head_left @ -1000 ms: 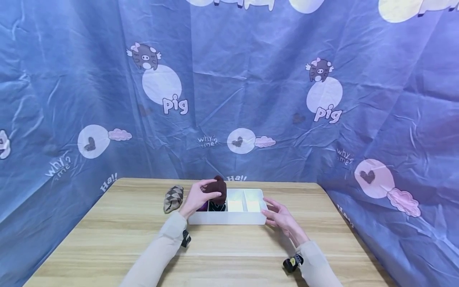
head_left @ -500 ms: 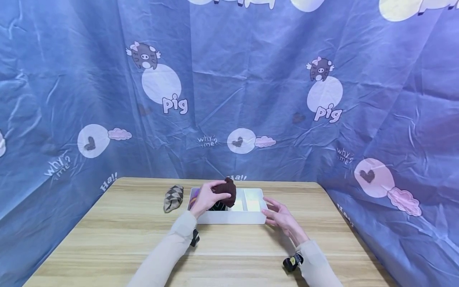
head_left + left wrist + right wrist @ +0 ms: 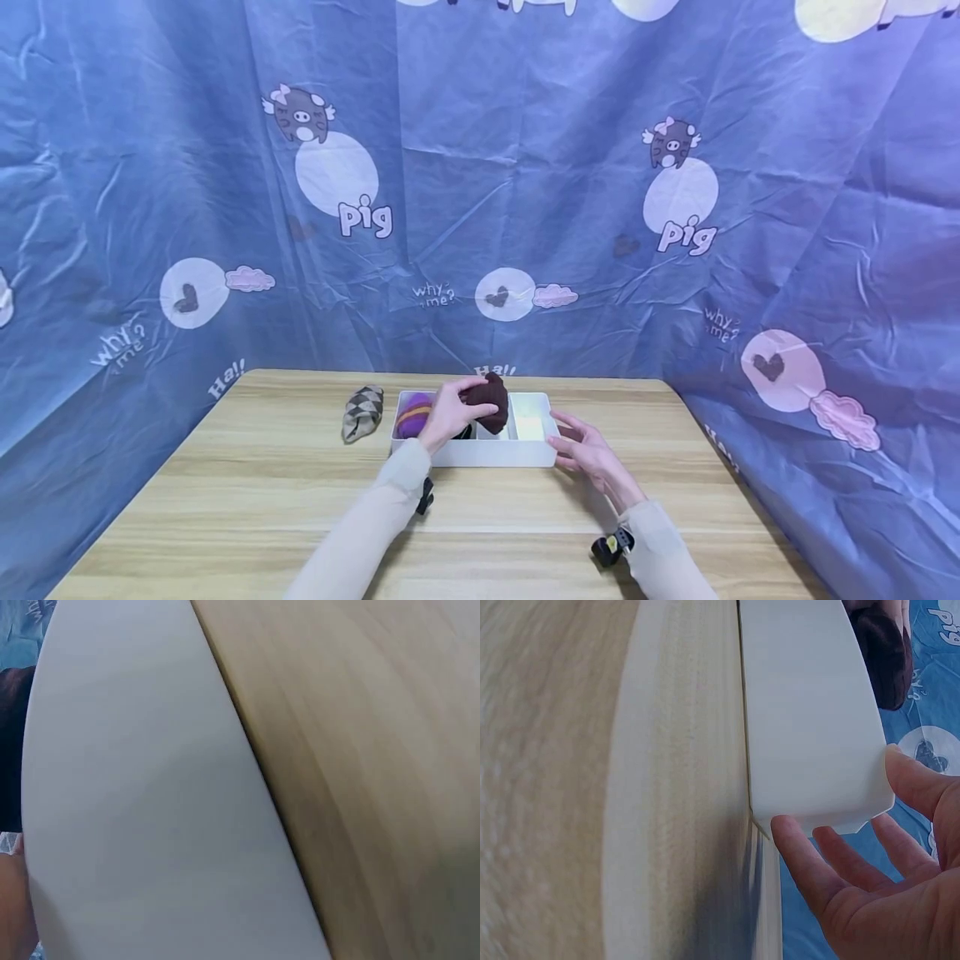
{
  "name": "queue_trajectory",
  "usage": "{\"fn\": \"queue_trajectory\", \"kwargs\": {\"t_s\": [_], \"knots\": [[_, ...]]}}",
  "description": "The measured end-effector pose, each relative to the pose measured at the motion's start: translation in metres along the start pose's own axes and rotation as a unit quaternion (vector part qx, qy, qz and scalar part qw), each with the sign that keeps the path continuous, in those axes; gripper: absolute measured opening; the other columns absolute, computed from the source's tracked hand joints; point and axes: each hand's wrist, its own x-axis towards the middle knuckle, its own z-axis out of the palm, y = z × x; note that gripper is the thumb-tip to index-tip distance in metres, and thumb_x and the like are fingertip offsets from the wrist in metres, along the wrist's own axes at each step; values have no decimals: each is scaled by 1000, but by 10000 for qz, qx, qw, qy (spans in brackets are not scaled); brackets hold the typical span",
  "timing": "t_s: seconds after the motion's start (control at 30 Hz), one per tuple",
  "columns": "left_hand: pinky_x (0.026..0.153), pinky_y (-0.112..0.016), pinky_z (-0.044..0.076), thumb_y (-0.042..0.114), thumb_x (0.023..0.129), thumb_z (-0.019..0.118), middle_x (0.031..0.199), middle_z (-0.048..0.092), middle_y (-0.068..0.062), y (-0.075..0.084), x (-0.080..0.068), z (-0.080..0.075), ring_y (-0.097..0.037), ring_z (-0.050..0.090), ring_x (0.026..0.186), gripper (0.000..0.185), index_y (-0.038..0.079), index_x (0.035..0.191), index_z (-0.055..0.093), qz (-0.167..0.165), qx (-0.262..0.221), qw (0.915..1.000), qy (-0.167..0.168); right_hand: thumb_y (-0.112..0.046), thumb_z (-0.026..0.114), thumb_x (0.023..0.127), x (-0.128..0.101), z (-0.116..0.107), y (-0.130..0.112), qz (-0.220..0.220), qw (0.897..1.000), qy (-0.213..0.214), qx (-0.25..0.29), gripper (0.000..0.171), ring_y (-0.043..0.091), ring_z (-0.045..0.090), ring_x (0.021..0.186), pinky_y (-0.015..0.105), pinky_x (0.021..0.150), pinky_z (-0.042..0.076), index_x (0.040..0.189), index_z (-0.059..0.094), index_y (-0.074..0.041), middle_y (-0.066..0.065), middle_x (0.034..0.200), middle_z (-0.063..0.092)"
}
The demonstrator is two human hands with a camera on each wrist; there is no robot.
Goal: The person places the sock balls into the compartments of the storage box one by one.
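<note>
My left hand (image 3: pixel 448 414) pinches a dark brown rolled-up sock (image 3: pixel 491 403) between thumb and fingers, over the middle of a white divided box (image 3: pixel 495 454). A purple rolled sock with an orange stripe (image 3: pixel 414 417) lies in the leftmost compartment. Beside it, a black sock (image 3: pixel 465 432) is mostly hidden by the left hand. My right hand (image 3: pixel 588 454) holds the box's right end; in the right wrist view its thumb (image 3: pixel 915 776) is at the rim and the fingers spread against the end wall. The left wrist view shows mainly the box's front wall (image 3: pixel 150 787).
A grey and beige checked rolled sock (image 3: pixel 363 413) lies on the wooden table (image 3: pixel 247 467), left of the box. The box's rightmost compartment (image 3: pixel 530 417) shows its bare white floor. A blue printed curtain (image 3: pixel 465 208) hangs behind the table and along its sides.
My left hand has moved to the right along the box with the brown sock, uncovering the purple sock in the leftmost compartment. The right hand and the box have stayed in place.
</note>
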Motion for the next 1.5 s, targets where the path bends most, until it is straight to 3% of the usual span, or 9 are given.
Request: {"fn": "queue_trajectory", "kwargs": {"t_s": [0.13, 0.37, 0.53, 0.67, 0.87, 1.03, 1.33, 1.5], "knots": [[80, -28, 57, 12, 74, 85, 116, 70, -17, -3, -1, 6, -21, 68, 98, 48, 5, 119, 69, -25, -31, 10000, -42, -1, 61, 93, 0, 1, 0, 14, 9999, -115, 53, 64, 24, 66, 102, 43, 93, 54, 151, 33, -4, 35, 147, 37], [79, -29, 55, 22, 74, 86, 112, 70, -11, -6, 0, 10, -19, 66, 94, 46, 10, 116, 70, -3, 748, 9972, -52, -1, 62, 92, 1, 1, -1, -11, 10000, -11, -18, 64, 20, 66, 98, 41, 91, 56, 150, 36, -4, 35, 147, 36], [79, -31, 55, 23, 76, 84, 116, 67, -14, -4, -3, 11, -23, 66, 95, 44, 8, 115, 70, 160, 1345, 9907, -124, 0, 62, 92, 1, 1, -1, 48, 10000, -3, -24, 64, 19, 66, 99, 41, 92, 55, 150, 36, -6, 34, 147, 37], [82, -34, 53, 26, 77, 83, 117, 66, -13, -2, -5, 11, -28, 64, 100, 44, 7, 115, 71, 160, 1557, 9876, -106, -1, 62, 93, 0, 0, -2, 36, 10000, -28, -32, 64, 20, 66, 99, 41, 92, 55, 151, 35, -6, 34, 147, 37], [87, -39, 52, 26, 80, 81, 120, 66, -12, -1, -6, 10, -30, 63, 106, 44, 6, 118, 70, 76, 1395, 9901, -151, -1, 61, 93, -2, -1, -3, 54, 10000, -37, 16, 63, 22, 66, 100, 40, 91, 56, 151, 35, -5, 35, 146, 37], [85, -38, 55, 23, 83, 79, 119, 68, -12, -1, -4, 7, -27, 66, 101, 41, 5, 118, 69, 73, 1189, 9928, -94, -2, 61, 94, -3, -2, -4, 26, 10000, -80, 15, 64, 22, 66, 101, 40, 92, 55, 151, 34, -5, 35, 147, 36], [80, -28, 56, 20, 86, 76, 109, 72, -16, -4, -6, -14, -20, 68, 93, 32, 2, 113, 71, 306, 819, 9961, 75, -4, 61, 94, -4, -3, -6, 8, 9999, -94, -68, 64, 22, 65, 102, 40, 92, 55, 152, 33, -6, 34, 148, 35], [78, -24, 55, 16, 87, 74, 100, 74, -10, -3, -14, -28, -18, 68, 89, 29, -1, 110, 71, 264, 702, 9969, 244, -4, 61, 94, -6, -1, -5, 36, 9999, -111, -103, 64, 21, 65, 104, 42, 94, 54, 152, 33, -6, 34, 148, 35]]}}
